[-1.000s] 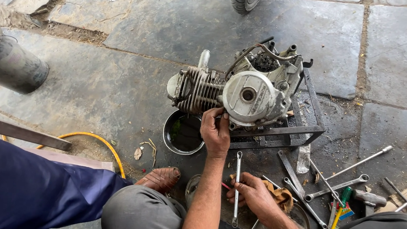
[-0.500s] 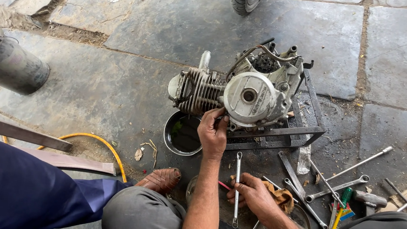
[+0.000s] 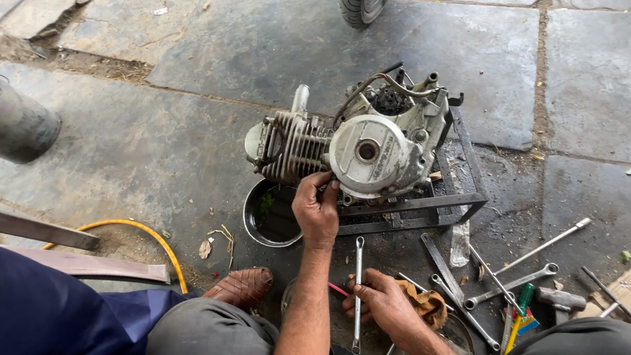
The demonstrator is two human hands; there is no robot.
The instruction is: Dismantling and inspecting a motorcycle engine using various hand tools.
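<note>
Around my left hand (image 3: 316,209) the engine (image 3: 360,147) blocks ahead and the oil bowl (image 3: 270,213) crowds its left, while scattered wrenches (image 3: 508,282) clutter the right.

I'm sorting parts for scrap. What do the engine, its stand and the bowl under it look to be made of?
Engine: probably cast aluminium, dull pale grey, finned cylinder. Stand: likely steel angle bar, dark, rusty and greasy. Bowl: seems thin metal, shiny rim, black oily inside. Left hand touches the engine's lower edge.
</note>
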